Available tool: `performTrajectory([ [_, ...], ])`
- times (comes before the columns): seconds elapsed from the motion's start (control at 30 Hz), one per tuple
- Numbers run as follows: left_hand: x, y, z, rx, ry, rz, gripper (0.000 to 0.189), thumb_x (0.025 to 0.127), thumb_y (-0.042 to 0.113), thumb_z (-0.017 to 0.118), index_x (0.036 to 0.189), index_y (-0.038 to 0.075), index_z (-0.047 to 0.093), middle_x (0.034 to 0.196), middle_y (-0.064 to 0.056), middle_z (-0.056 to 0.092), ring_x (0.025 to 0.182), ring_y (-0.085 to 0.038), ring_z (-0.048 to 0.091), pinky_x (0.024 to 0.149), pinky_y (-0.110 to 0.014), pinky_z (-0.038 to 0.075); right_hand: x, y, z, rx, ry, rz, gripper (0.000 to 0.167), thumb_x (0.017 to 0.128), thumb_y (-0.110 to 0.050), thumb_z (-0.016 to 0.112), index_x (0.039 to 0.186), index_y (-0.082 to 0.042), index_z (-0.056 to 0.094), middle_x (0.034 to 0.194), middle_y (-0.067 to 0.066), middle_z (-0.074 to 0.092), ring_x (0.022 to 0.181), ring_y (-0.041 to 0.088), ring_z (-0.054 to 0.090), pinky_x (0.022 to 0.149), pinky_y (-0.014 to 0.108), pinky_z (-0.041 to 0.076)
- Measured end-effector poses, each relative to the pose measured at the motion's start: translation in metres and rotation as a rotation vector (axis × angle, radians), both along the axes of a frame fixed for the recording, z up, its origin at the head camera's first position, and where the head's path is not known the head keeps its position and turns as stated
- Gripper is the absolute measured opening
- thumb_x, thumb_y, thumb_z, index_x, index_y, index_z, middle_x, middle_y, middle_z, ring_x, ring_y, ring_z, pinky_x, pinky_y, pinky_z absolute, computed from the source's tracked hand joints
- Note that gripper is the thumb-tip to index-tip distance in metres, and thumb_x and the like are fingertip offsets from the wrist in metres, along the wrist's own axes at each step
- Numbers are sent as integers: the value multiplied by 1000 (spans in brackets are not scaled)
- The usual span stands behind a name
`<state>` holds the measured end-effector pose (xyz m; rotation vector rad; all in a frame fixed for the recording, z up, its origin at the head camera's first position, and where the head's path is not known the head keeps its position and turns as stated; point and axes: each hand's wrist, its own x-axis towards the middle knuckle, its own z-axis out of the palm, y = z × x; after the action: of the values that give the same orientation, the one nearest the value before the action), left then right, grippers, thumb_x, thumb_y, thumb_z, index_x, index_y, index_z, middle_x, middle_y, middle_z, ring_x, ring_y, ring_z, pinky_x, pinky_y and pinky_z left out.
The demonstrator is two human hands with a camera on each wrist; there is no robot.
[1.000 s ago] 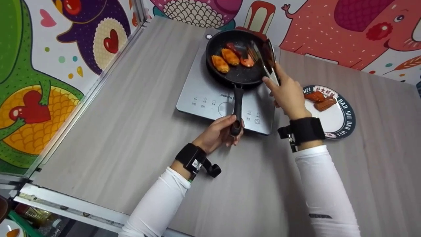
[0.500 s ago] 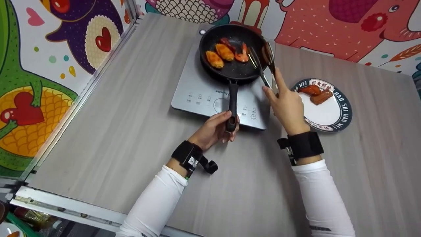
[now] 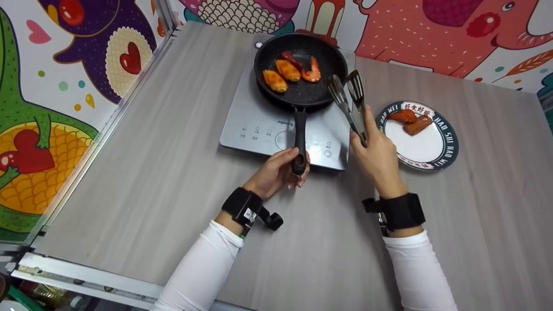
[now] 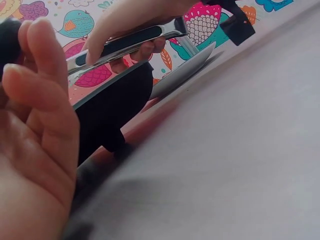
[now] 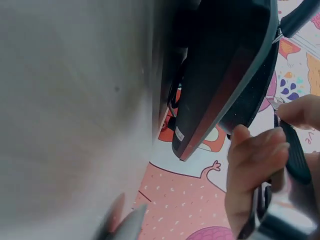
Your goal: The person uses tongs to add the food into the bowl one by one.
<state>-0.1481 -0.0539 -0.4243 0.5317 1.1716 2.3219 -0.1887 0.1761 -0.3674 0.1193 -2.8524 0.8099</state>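
The left hand (image 3: 274, 173) curls its fingers (image 3: 303, 176) round the pan (image 3: 329, 65) handle (image 3: 300, 129); the right hand (image 3: 378, 160) grips tongs (image 3: 344, 108) near the plate (image 3: 414, 147).

The round black pan (image 3: 309, 94) sits on the silver cooker (image 3: 255, 121), with cooked food (image 3: 288, 71) inside. Shiny tongs (image 3: 347, 110), tips apart, are near its right edge.

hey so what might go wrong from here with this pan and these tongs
The tongs in the right hand look close to the pan and might knock it. The left hand holds the handle near its end, so a tug could shift the pan. The shrimp lies loose there and might slip if picked up.
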Motion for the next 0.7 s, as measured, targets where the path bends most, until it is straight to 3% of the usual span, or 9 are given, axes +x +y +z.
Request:
performTrajectory([
  [0.07, 0, 0, 0, -2, 1, 3, 41, 88, 45, 46, 96, 5, 52, 69, -8, 55, 53, -18, 51, 39, -30, 25, 1, 3, 1, -24, -3, -1, 62, 87, -35, 46, 142, -32, 16, 98, 27, 56, 73, 36, 52, 65, 50, 41],
  [0.2, 1, 0, 0, 3, -2, 2, 40, 89, 43, 45, 96, 4, 52, 69, -8, 55, 53, -18, 51, 39, -29, 26, 2, 13, 5, -70, -8, -23, 64, 85, -27, 45, 141, -36, 15, 91, 20, 55, 72, 32, 47, 66, 45, 38],
  [0.5, 2, -1, 0, 34, -27, -22, 37, 90, 40, 47, 96, 3, 52, 71, -8, 56, 55, -17, 53, 39, -26, 30, 3, 49, 22, -126, -38, -115, 68, 82, -21, 43, 140, -40, 12, 79, 14, 48, 65, 26, 42, 56, 35, 31],
  [0.7, 0, -2, -1, 13, -42, -12, 39, 88, 42, 49, 96, 5, 52, 70, -8, 56, 54, -17, 53, 39, -26, 29, 6, 86, 37, -171, -138, -187, 64, 85, -27, 43, 140, -40, 12, 103, 12, 54, 63, 24, 45, 49, 35, 38],
])
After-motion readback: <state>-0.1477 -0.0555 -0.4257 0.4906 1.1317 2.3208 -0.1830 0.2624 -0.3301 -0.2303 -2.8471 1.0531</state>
